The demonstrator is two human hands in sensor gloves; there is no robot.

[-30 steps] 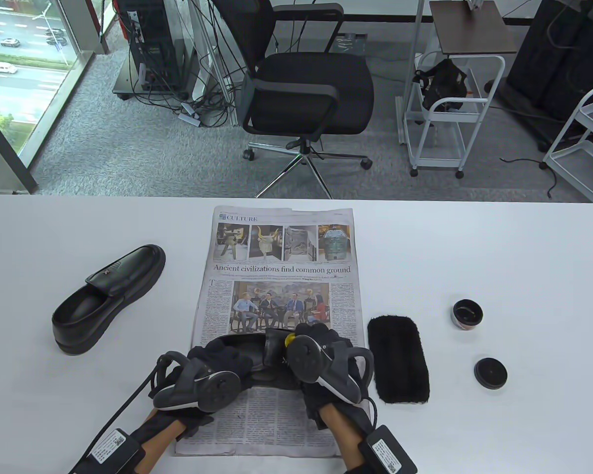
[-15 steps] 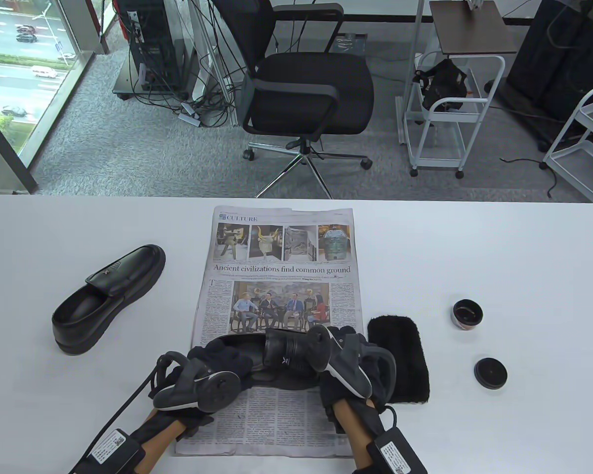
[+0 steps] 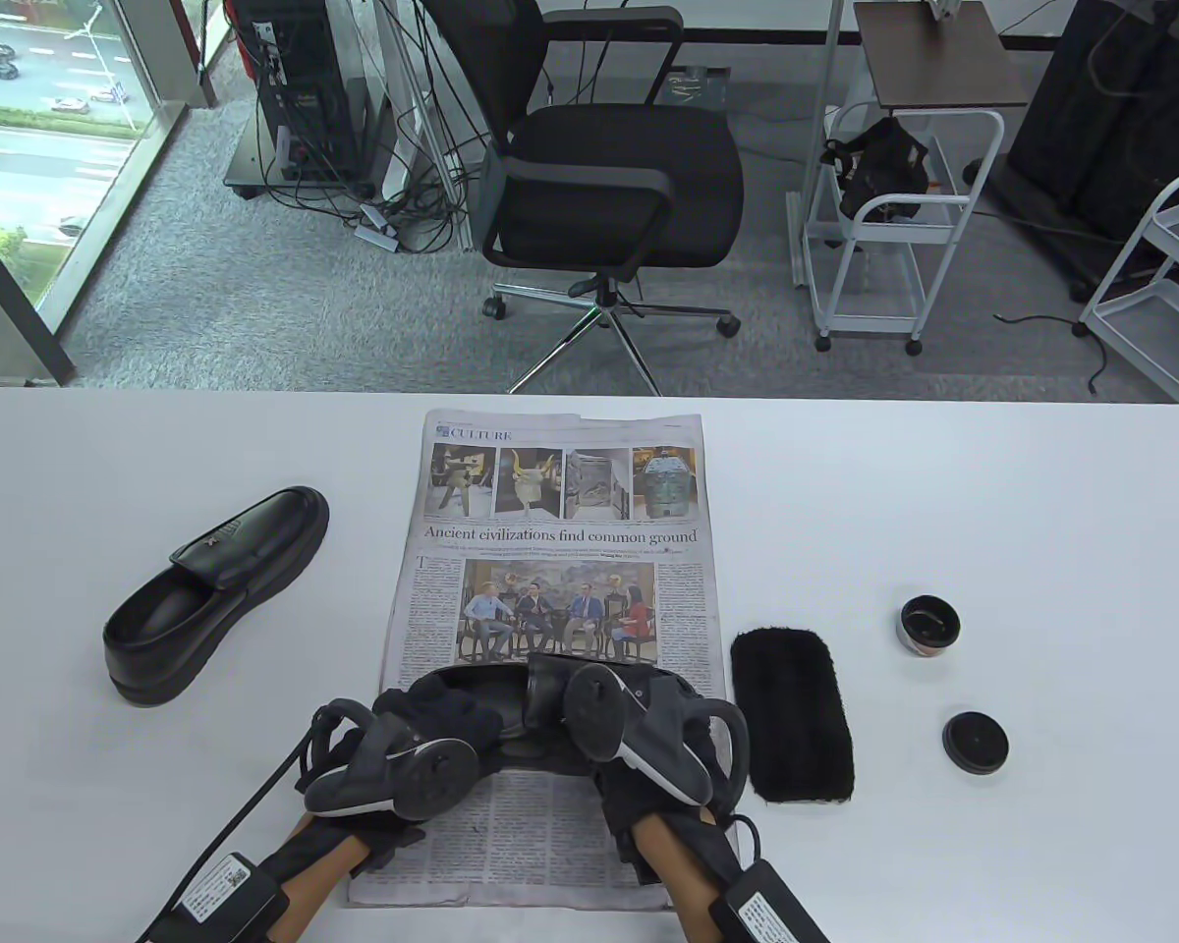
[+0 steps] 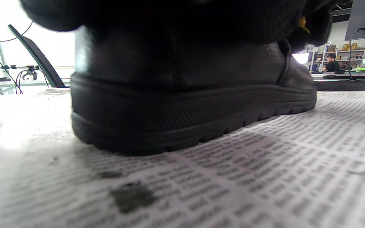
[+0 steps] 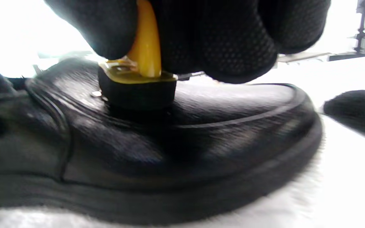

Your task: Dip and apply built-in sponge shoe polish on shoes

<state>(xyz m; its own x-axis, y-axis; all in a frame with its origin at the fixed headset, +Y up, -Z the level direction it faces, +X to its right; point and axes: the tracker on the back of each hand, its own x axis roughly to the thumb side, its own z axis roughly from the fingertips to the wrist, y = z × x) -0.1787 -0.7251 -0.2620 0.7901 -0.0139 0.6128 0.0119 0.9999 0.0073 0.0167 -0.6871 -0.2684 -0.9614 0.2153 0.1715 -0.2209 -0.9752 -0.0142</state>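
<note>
Midway: right hand pinching sponge against shoe toe on newspaper, left hand gripping its heel; second shoe apparently unpolished, tin open.

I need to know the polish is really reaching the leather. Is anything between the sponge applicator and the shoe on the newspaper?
Nothing visible. In the right wrist view the right hand pinches the yellow-handled sponge applicator, whose black pad sits directly on the shoe upper.
</note>
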